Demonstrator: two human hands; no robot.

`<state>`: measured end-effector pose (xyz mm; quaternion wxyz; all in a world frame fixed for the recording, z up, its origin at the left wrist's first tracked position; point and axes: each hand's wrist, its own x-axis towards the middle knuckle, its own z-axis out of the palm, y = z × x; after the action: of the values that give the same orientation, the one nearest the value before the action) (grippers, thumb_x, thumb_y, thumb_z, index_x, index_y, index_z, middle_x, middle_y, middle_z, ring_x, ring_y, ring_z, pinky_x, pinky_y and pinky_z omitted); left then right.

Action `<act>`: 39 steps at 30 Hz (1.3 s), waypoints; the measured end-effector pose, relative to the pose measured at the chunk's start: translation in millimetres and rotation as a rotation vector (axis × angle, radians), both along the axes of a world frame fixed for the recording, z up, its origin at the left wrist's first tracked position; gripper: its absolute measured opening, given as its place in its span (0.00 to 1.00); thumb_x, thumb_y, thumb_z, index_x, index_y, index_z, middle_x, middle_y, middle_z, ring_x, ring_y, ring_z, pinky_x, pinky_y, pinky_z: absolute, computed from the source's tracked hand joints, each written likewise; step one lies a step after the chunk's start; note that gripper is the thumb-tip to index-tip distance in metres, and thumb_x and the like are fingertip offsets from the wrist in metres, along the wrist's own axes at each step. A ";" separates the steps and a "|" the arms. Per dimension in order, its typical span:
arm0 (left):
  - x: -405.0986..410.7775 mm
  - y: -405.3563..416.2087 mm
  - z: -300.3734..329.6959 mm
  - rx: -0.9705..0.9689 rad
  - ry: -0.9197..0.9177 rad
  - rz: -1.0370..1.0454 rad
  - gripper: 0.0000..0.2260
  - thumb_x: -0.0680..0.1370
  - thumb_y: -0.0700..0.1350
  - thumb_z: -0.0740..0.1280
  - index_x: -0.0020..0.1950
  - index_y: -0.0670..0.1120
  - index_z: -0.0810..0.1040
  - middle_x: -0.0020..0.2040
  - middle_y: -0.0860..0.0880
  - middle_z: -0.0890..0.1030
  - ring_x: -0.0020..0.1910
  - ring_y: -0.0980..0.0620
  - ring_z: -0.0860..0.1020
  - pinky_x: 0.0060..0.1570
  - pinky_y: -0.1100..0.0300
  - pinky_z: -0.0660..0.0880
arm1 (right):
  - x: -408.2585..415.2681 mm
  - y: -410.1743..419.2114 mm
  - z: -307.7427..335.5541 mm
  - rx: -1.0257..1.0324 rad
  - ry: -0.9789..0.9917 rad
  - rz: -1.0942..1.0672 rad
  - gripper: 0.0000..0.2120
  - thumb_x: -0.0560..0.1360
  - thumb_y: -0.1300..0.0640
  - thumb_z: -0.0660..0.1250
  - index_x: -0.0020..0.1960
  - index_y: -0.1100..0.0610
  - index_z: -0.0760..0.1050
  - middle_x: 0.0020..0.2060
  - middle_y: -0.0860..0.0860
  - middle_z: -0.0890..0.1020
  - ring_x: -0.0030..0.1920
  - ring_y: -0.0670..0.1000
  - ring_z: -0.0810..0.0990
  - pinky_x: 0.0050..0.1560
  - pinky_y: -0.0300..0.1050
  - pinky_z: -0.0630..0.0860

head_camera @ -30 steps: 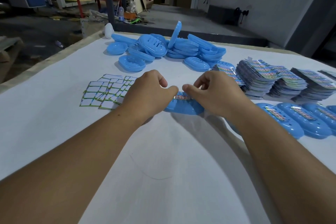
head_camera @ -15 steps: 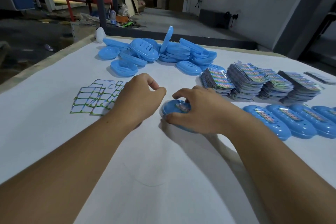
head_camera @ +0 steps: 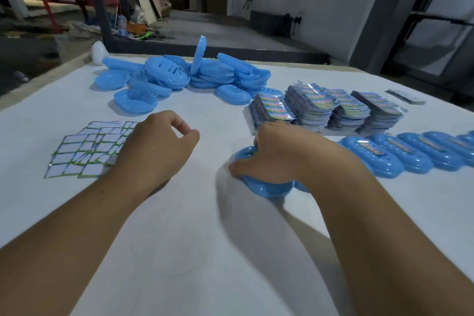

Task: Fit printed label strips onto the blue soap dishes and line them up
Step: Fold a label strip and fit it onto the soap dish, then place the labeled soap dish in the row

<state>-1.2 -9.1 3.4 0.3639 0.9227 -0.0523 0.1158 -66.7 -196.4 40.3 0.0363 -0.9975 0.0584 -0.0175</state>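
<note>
Covering the worktop (head_camera: pixel 195 251) is a white sheet, and behind it is a dim workshop with a grey wall. The right hand (head_camera: pixel 277 156) grips a blue dish (head_camera: pixel 266 188) near the middle; its label is hidden under the hand. The left hand (head_camera: pixel 156 146) is loosely curled and holds nothing, just beside the white stickers (head_camera: pixel 79 151). A pile of dishes (head_camera: pixel 179 77) lies at the back, with label stacks (head_camera: pixel 325 108) to the right. A row of labelled dishes (head_camera: pixel 410 154) is cut off at the right edge.

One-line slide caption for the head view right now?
Right hand grips a blue soap dish beside the labelled row; left hand hangs loosely curled by the sticker sheets.
</note>
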 end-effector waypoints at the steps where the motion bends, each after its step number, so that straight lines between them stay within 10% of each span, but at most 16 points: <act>1: -0.1 0.3 0.2 0.000 0.005 -0.002 0.09 0.75 0.57 0.69 0.41 0.53 0.76 0.35 0.52 0.81 0.40 0.51 0.79 0.40 0.54 0.70 | 1.1 -1.9 -0.8 0.015 0.016 0.006 0.22 0.66 0.32 0.69 0.41 0.52 0.76 0.43 0.48 0.77 0.40 0.49 0.75 0.36 0.43 0.66; 4: 0.1 0.7 0.2 -0.009 0.016 -0.007 0.09 0.75 0.57 0.70 0.41 0.53 0.77 0.36 0.52 0.83 0.41 0.50 0.80 0.43 0.53 0.73 | 3.4 -8.7 0.6 0.059 0.063 -0.019 0.27 0.68 0.39 0.70 0.64 0.49 0.76 0.61 0.51 0.77 0.56 0.56 0.78 0.46 0.48 0.70; 13: 2.3 2.3 0.0 -0.031 -0.011 -0.006 0.08 0.74 0.55 0.70 0.41 0.52 0.78 0.27 0.53 0.81 0.36 0.52 0.80 0.35 0.57 0.69 | 0.7 -27.1 10.8 0.130 0.116 -0.054 0.22 0.71 0.58 0.65 0.65 0.53 0.77 0.56 0.53 0.80 0.51 0.55 0.80 0.46 0.46 0.79; 20: 2.7 2.2 -4.0 -0.058 -0.022 0.002 0.09 0.74 0.56 0.71 0.40 0.53 0.77 0.26 0.54 0.79 0.32 0.54 0.78 0.34 0.57 0.69 | 13.0 -23.9 -1.1 0.260 0.024 0.042 0.25 0.74 0.52 0.67 0.71 0.43 0.71 0.69 0.50 0.72 0.68 0.56 0.71 0.62 0.49 0.73; 28: -0.1 2.3 -4.4 -0.063 -0.062 0.063 0.09 0.74 0.56 0.70 0.38 0.53 0.76 0.26 0.54 0.77 0.31 0.56 0.77 0.30 0.60 0.67 | 28.3 2.8 -26.7 0.267 -0.096 0.206 0.18 0.75 0.42 0.66 0.64 0.43 0.76 0.59 0.46 0.77 0.65 0.54 0.73 0.56 0.45 0.70; 33: 24.3 13.3 3.3 0.036 -0.114 0.139 0.07 0.75 0.55 0.68 0.40 0.54 0.77 0.39 0.56 0.81 0.43 0.52 0.79 0.41 0.57 0.73 | 31.0 6.1 -31.5 0.275 -0.115 0.212 0.19 0.75 0.38 0.66 0.63 0.41 0.76 0.51 0.43 0.73 0.63 0.53 0.73 0.51 0.44 0.66; 39: 81.1 40.1 7.7 0.570 -0.083 0.228 0.21 0.78 0.61 0.63 0.65 0.50 0.75 0.64 0.47 0.75 0.62 0.43 0.71 0.57 0.49 0.68 | 26.8 5.7 -25.5 0.305 -0.123 0.253 0.19 0.77 0.40 0.65 0.65 0.42 0.75 0.63 0.46 0.76 0.66 0.54 0.72 0.62 0.46 0.69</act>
<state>79.9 30.9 11.1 0.0724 0.9820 0.0063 0.1742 -39.9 -190.7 14.8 0.1924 -0.9768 -0.0676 -0.0648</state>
